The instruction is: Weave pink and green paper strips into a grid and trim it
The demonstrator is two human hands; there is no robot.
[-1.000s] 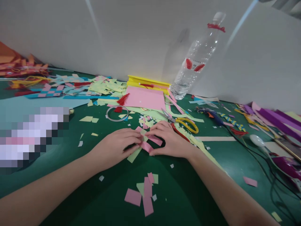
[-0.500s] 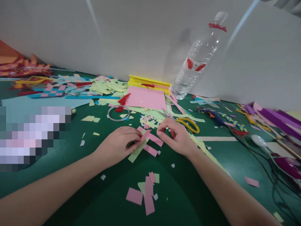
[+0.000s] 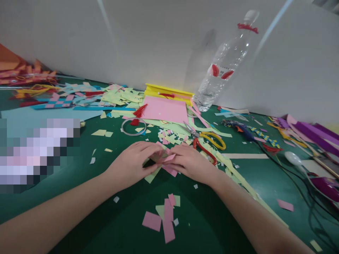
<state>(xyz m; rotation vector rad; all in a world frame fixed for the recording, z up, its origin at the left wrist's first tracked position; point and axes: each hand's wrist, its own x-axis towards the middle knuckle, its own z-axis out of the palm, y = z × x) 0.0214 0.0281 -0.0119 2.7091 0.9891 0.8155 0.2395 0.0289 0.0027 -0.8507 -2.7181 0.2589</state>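
- Pinching a pink strip (image 3: 169, 158) at mid-scene: left hand (image 3: 131, 160), thumb and fingers clamped on it.
- Meeting the strip from the right: right hand (image 3: 194, 161), fingers together; whether they grip cannot be told.
- Near: pink and green scraps (image 3: 168, 210) on the table (image 3: 106, 229).
- Far: scissors (image 3: 196, 134), pink sheet (image 3: 164, 110), bottle (image 3: 224, 60) leaning right.

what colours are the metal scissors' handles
One yellow handle, one red handle, clearest in the head view.
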